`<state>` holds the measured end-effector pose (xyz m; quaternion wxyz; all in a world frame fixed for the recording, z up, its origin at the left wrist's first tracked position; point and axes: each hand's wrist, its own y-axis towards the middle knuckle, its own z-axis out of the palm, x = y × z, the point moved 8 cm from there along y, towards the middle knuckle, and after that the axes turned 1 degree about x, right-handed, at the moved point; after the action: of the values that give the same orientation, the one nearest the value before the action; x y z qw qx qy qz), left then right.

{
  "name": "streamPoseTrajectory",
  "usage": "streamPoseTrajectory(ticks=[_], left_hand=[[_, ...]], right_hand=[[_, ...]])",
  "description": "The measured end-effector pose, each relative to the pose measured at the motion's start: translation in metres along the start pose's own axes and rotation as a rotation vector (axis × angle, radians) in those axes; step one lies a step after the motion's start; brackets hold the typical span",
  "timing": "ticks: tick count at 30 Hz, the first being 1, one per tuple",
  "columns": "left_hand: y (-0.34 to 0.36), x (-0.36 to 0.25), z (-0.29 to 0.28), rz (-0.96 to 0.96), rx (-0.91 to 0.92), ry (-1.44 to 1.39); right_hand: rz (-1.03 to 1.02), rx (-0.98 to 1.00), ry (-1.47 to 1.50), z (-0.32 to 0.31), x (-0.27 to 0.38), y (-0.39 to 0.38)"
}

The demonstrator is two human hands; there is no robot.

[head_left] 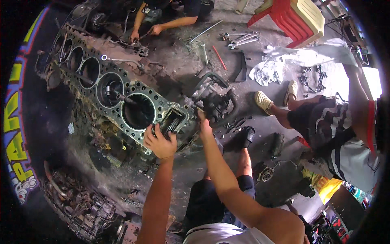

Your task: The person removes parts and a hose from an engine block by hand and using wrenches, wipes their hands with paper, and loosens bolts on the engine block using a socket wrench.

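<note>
A large engine block (116, 86) with a row of round cylinder bores lies on the floor, running from the far left toward me. At its near end, a rectangular opening (174, 121) shows a coiled or gear-like part inside. My left hand (161, 143) rests on the block's top edge beside the nearest bore, fingers spread, with nothing visible in it. Just right of the block's end is my right hand (205, 129), one digit stretched upward and the rest hidden. A socket bar (118, 96) lies across the bores. Near the right hand sits a dark metal housing (215, 99).
At the back, another person's hands (144, 34) work on a part. Spanners (243, 39), a red rod (219, 57) and white cloth (268, 71) lie beyond. A person stands at right, near stacked plastic chairs (290, 20). More engine parts (87, 211) occupy the lower left.
</note>
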<state>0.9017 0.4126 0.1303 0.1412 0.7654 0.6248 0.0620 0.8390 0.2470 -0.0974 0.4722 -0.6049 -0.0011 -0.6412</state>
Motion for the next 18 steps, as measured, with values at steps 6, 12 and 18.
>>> streamPoseTrajectory(ticks=[6,12,18], left_hand=[[0.000,0.007,-0.003,-0.015,0.014,0.016],[0.007,-0.025,0.011,-0.014,0.087,-0.071],[0.000,0.005,0.000,-0.020,0.044,-0.063]], right_hand=[[0.056,-0.074,-0.060,0.000,-0.017,0.005],[0.357,0.168,-1.157,-0.057,-0.055,0.052],[0.169,0.007,0.139,0.007,-0.003,-0.005]])
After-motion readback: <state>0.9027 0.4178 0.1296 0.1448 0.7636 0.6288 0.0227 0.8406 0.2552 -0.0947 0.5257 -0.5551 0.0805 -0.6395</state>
